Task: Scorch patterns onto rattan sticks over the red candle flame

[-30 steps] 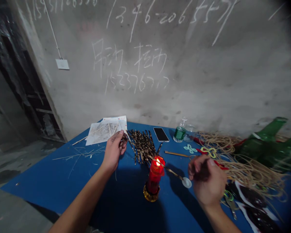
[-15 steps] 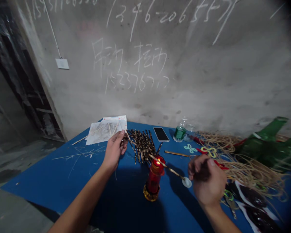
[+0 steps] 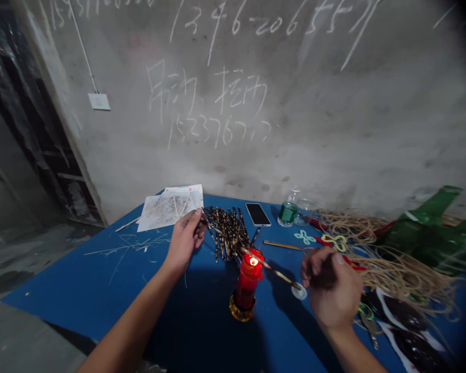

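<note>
Bare skin throughout, fingertips to picture edge. Left hand (image 3: 184,235), left of red candle lamp (image 3: 248,285): slim build, thumb and back of hand showing, narrow wrist running smoothly into left forearm (image 3: 143,316). That forearm: long, lean, tapered, thicker toward bottom edge, left of and nearer camera than lamp; surface looks smooth and plain. Right hand (image 3: 334,285), right of lamp: looks broader, thumb and rounded heel of palm visible, finger side in deep shadow. Right forearm (image 3: 351,347), nearer camera than lamp and to its right: shorter stretch in frame, cut by bottom edge. Nails and skin creases too dim/blurred to detail on either hand.
</note>
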Demonstrator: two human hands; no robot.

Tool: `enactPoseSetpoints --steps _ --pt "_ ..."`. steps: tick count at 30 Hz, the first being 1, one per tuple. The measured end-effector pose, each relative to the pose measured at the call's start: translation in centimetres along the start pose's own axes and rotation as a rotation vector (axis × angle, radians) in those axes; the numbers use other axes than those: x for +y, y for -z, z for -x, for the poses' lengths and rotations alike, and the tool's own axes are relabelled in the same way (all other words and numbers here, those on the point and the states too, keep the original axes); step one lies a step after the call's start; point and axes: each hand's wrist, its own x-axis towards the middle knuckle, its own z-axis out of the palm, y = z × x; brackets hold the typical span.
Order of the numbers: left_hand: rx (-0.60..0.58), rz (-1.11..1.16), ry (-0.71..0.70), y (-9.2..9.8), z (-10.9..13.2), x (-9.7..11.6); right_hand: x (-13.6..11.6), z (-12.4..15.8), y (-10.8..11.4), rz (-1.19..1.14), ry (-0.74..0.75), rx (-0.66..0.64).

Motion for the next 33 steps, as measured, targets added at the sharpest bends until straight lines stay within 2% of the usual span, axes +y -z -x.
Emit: enactPoseSetpoints --steps 23,33 --pt "-0.068 -0.095 0.004 -0.22 0.31 0.14 0.16 0.2 0.6 0.041 -0.04 -0.023" --pt "-0.089 -0.134 0.003 -0.33 0.44 0.23 -0.34 0.04 0.04 0.009 -0.001 -0.027"
